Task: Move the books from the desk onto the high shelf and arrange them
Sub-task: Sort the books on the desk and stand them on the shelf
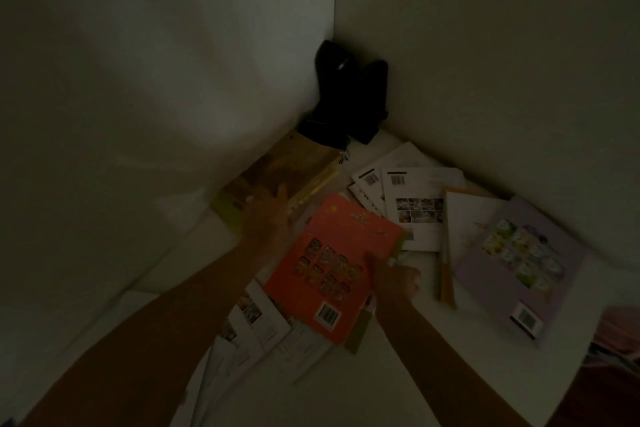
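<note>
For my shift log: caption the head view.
Right hand grips orange book; left hand touches yellow book.

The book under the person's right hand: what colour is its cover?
Orange-red book, with a grid of small pictures and a barcode, seen in the head view.

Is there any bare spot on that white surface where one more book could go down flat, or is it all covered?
Bare white surface shows nearest the camera, between the right forearm and the purple book. A narrower strip lies left of the left arm, along the wall. The middle is crowded: the orange book sits on overlapping white booklets, and the yellow book fills the corner side.
</note>
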